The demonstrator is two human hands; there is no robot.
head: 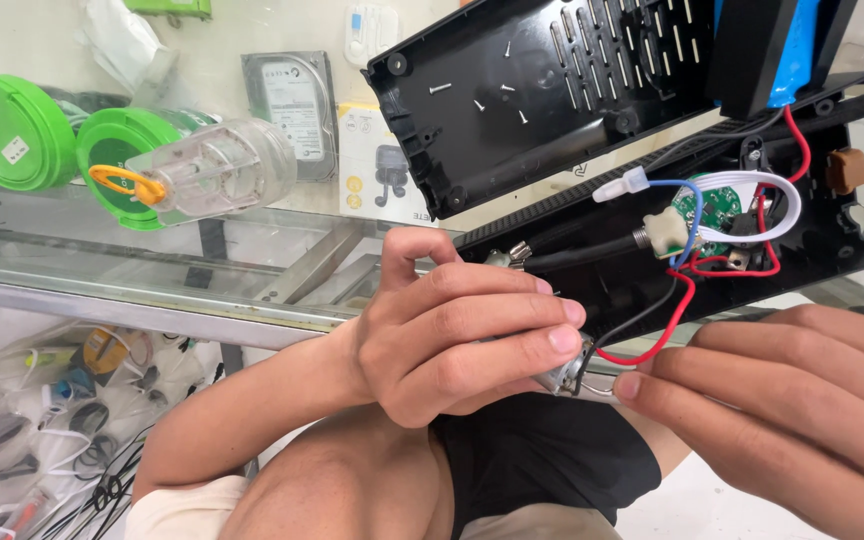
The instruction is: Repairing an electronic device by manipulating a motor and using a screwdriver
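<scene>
glass counter top [72,262] fills our view, and an opened black plastic housing [652,270] lies on it as our landmark. just below the housing's lower edge our left hand [452,335] is curled tight around a small metal motor [567,375], gripping it so the red and black wires [652,335] running up into the housing stay slack. our right hand [782,400], below the housing's right half, has its fingers nearly flat, 1 fingertip touching the motor's end, seemingly to steady it. inside the housing sits a round green circuit board [710,208] with a white ribbon looped over it. above the housing lies its detached black cover [542,90] holding several loose screws, probably kept there so they don't roll off. left of the housing stand 2 green lids [12,130], a clear plastic part [222,170] and a hard drive [292,110].
</scene>
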